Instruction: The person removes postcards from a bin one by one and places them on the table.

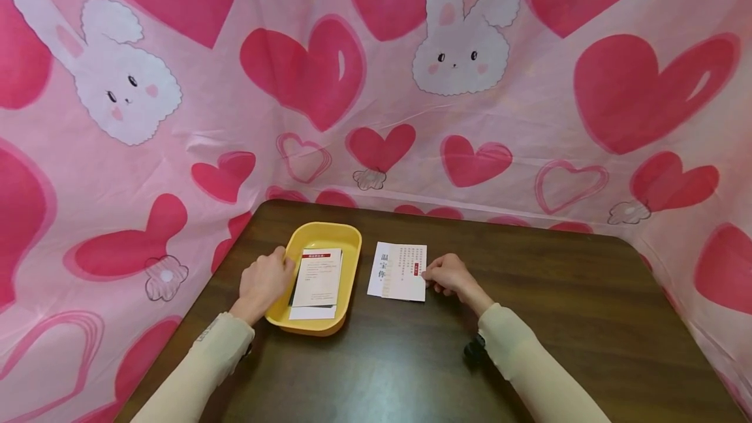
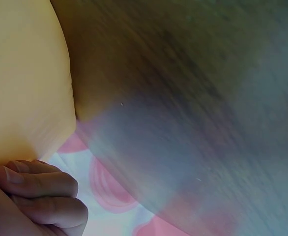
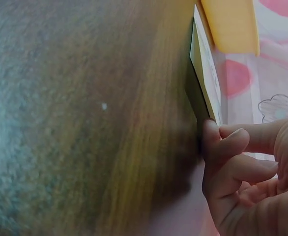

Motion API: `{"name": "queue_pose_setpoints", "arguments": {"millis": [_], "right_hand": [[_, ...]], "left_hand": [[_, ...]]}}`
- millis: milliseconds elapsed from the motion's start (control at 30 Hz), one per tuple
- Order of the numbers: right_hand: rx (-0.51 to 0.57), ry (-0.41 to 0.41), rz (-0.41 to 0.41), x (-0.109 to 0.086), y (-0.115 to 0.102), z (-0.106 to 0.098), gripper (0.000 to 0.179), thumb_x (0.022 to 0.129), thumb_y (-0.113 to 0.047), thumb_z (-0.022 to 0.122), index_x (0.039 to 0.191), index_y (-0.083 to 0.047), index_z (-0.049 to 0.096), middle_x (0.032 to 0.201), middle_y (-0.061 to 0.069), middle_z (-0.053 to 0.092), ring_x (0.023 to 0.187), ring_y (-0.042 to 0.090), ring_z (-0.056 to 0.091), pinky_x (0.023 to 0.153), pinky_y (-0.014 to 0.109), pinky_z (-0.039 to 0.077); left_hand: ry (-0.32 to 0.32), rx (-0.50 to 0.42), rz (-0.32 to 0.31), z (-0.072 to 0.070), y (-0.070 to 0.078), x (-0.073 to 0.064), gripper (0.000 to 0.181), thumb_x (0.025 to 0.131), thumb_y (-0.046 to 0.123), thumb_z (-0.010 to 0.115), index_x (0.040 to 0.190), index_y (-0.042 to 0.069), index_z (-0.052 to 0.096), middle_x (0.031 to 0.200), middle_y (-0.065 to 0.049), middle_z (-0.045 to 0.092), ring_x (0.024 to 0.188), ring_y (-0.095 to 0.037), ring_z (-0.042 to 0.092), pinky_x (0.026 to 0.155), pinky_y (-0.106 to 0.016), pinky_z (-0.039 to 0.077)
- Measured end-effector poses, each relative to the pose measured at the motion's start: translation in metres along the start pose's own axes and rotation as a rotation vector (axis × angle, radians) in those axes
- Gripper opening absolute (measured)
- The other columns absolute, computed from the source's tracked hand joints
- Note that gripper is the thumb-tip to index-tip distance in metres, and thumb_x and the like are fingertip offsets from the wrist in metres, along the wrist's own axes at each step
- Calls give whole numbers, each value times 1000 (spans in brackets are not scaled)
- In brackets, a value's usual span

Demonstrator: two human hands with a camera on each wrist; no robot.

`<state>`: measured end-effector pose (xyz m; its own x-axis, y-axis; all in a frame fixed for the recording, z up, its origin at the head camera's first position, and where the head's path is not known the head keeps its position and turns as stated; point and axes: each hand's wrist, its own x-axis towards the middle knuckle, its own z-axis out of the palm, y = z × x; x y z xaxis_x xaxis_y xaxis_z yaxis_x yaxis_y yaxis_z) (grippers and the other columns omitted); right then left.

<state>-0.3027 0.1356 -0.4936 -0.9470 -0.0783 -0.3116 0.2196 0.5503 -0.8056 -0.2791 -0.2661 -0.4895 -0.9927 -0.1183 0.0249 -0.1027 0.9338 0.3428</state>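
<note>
A: What surrounds the work?
B: Pink cloth (image 1: 194, 149) printed with red hearts and white rabbits, along the left, far and right edges of a dark wood-grain table (image 1: 564, 266)

A: And on the table, from the left?
B: The left hand (image 1: 264, 286), near the left edge, fingers curled on the rim of a yellow tray (image 1: 329, 237) and hiding part of its left side. The tray sits toward the far left corner, with papers (image 1: 317, 279) inside, the top one bearing a red heading

A: Next?
B: Overlapping printed cards (image 1: 402, 269), just right of the tray and short of the far edge. The right hand (image 1: 452, 277) pinches their right side, fingertips nearly together, covering a little of it; how many it has hold of, I can't tell

A: And at that wrist?
B: A small black object (image 1: 474, 350), beside the cuff of the pale sleeve (image 1: 511, 338)
</note>
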Motion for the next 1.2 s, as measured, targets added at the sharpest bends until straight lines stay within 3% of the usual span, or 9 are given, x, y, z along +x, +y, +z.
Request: {"name": "queue_pose_setpoints", "arguments": {"millis": [267, 533, 900, 1200], "right_hand": [[-32, 3, -6, -1, -1, 0, 15, 95, -15, 75, 89, -2, 78, 72, 7, 67, 55, 17, 51, 46, 25, 40], [24, -26, -8, 1, 3, -2, 15, 97, -14, 73, 92, -1, 76, 74, 7, 67, 56, 16, 51, 47, 25, 40], [118, -56, 2, -5, 19, -29, 16, 102, -11, 67, 106, 4, 72, 77, 7, 64, 60, 15, 50, 51, 25, 38], [53, -15, 20, -11, 33, -45, 15, 101, -11, 67, 102, 3, 72, 72, 7, 62, 58, 15, 48, 49, 25, 37]], "left_hand": [[-10, 5, -6, 0, 1, 0, 37, 105, 28, 58, 128, 0, 57, 81, -12, 60, 60, -24, 57, 57, -38, 55], [-19, 1, -18, 2, 1, 0, 38, 104, 28, 59, 129, 0, 57, 80, -11, 59, 60, -24, 57, 57, -37, 54], [-19, 9, -9, 1, 0, 0, 39, 105, 28, 58, 131, 0, 56, 81, -11, 59, 62, -25, 57, 57, -38, 53], [-11, 8, 5, 0, 0, 1, 38, 105, 28, 58, 130, 0, 57, 80, -11, 59, 61, -25, 56, 57, -38, 51]]}}
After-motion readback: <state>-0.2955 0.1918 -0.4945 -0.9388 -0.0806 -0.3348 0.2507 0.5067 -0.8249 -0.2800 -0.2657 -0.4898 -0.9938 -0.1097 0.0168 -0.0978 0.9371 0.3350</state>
